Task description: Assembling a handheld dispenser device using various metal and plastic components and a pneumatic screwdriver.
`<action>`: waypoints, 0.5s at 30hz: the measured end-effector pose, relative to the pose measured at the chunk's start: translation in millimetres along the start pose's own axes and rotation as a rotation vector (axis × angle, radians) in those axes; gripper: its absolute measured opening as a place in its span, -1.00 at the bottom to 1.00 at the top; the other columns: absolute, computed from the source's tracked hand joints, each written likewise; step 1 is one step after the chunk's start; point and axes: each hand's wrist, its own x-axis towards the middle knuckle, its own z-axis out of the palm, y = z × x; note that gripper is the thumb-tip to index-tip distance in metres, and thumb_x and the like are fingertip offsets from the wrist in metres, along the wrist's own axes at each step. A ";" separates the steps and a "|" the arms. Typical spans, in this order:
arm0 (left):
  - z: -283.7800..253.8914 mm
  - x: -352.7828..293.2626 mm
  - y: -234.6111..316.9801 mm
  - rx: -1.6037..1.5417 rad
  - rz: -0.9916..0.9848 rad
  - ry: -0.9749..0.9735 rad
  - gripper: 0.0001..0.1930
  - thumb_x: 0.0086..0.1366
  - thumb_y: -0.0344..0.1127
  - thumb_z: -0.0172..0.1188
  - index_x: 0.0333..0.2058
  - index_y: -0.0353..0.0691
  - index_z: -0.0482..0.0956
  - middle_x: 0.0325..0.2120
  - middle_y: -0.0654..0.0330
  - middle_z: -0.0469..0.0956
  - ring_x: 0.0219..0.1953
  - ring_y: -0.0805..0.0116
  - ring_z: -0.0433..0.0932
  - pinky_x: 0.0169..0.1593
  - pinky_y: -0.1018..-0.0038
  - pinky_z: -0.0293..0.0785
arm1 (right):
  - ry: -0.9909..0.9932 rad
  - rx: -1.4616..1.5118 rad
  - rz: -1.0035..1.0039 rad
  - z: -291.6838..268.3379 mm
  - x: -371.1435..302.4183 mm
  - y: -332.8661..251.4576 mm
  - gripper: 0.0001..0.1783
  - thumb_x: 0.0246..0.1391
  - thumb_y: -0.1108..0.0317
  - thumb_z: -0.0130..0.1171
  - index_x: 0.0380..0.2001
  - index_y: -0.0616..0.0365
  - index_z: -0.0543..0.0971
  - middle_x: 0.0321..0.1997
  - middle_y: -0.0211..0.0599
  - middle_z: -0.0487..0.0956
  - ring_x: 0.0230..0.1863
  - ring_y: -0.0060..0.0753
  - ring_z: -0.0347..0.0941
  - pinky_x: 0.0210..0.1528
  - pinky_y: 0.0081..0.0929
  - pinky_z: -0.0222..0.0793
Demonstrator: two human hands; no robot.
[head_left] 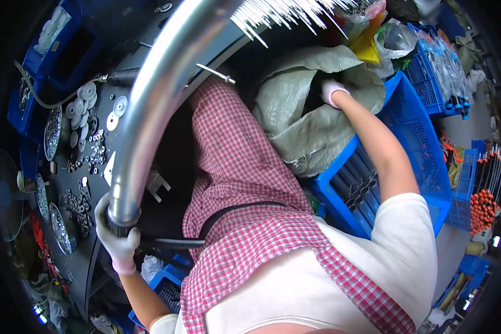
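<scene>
A curved, shiny silver metal tube (147, 111) slants from lower left, its long axis bending toward top centre. A grey-green woven sack (312, 139) sits upper right. The white-gloved left hand (118, 239) grips the tube's lower end; the white-gloved right hand (333, 92) dips into the sack, fingers hidden, grip unclear.

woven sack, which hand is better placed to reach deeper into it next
Probably the right hand: it is partly hidden in the opening of the woven sack. The left hand is well off to the left, around the lower end of the curved metal tube.
</scene>
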 end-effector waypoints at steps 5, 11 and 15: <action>9.0 13.2 5.6 -0.050 -0.003 -0.195 -0.27 -0.37 -0.23 0.24 -0.08 -0.41 0.43 -0.29 0.09 0.53 -0.21 0.33 0.53 -0.01 0.44 0.40 | 0.271 0.084 0.014 -81.5 -105.1 -24.1 -0.64 -0.06 0.30 0.11 -0.19 0.29 0.55 -0.17 0.02 0.59 -0.14 -0.05 0.55 -0.06 -0.26 0.44; 13.5 10.5 1.1 0.032 0.068 -0.324 -0.29 -0.44 -0.17 0.28 -0.16 -0.39 0.50 -0.32 0.04 0.57 -0.24 0.19 0.58 -0.04 0.38 0.43 | 0.395 1.133 -0.403 -101.3 -153.7 -34.4 -0.72 0.07 0.28 0.04 -0.28 0.29 0.54 -0.33 -0.22 0.61 -0.33 -0.46 0.49 -0.27 -0.45 0.39; 2.8 7.2 -5.8 0.014 0.091 -0.305 -0.29 -0.45 -0.18 0.27 -0.17 -0.37 0.51 -0.33 0.02 0.58 -0.27 0.15 0.58 -0.08 0.36 0.45 | -0.185 2.069 -1.044 -106.5 -193.2 -48.6 -0.31 0.22 -0.16 -0.18 0.20 0.16 0.24 0.13 -0.10 0.41 0.01 -0.05 0.48 -0.15 -0.24 0.51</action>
